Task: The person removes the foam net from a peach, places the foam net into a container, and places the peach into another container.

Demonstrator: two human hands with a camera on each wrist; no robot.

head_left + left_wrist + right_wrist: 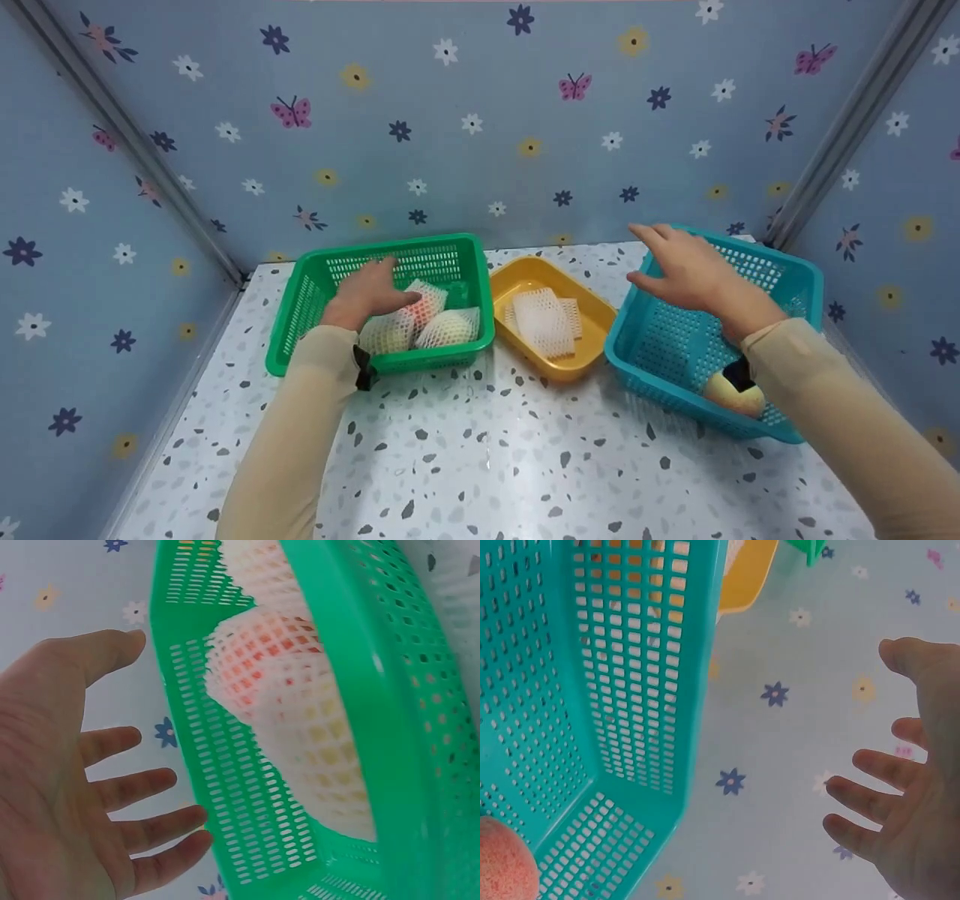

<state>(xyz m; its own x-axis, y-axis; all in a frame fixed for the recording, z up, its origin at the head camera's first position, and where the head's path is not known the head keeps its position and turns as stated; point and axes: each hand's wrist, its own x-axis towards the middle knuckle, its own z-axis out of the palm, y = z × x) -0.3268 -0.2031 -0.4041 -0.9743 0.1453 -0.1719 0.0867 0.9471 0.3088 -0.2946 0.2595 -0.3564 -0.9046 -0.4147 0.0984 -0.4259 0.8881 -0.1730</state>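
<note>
My left hand [365,291] hovers over the green basket [484,300], fingers spread and holding nothing. Inside that basket lie three round fruits in white foam nets: a reddish one [255,652], a pale yellow one [319,742] and another netted fruit [452,328] by the front right corner. Above the blue basket [637,375], my right hand [686,270] is also empty, its fingers apart and pointing to the back left. A bare yellow-and-pink fruit, like a peach [731,397], sits at the front of the blue basket, partly covered by the right wrist strap.
Between the two baskets stands a yellow tray [600,307] with white foam nets [544,322] lying flat in it. All three containers rest on a speckled white tabletop [480,457]. Flower-patterned panels [480,150] enclose the back and both sides.
</note>
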